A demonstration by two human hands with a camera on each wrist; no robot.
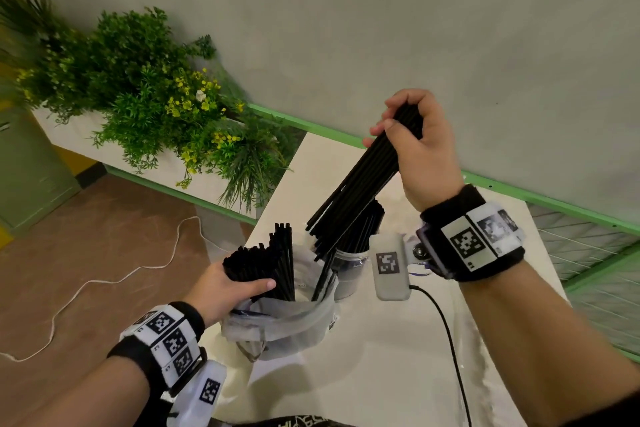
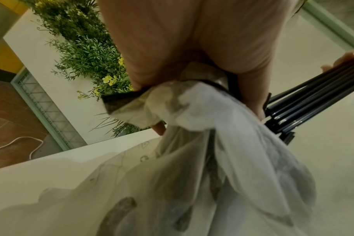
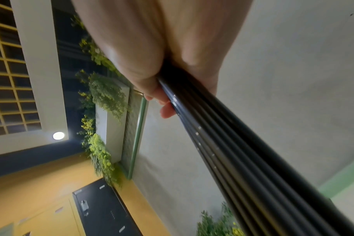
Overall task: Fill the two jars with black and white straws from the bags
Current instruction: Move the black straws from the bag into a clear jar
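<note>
Straws going from bag to jar, both hands gripping.
Head: right hand (image 1: 420, 152) fisted on tilted black straws (image 1: 360, 184) w/ tips over jar (image 1: 349, 270); left hand (image 1: 228, 288) grips bag (image 1: 277, 319) bundle. L wrist: fingers (image 2: 251, 95) clamp bag plastic + straws. R wrist: fingers (image 3: 168, 110) wrapped round straws.

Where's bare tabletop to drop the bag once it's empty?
Free: the tabletop nearest the person, between the bag and the black cable. Crowded: the far end, where the jar, the right hand with its straw bundle and the left hand cluster.
</note>
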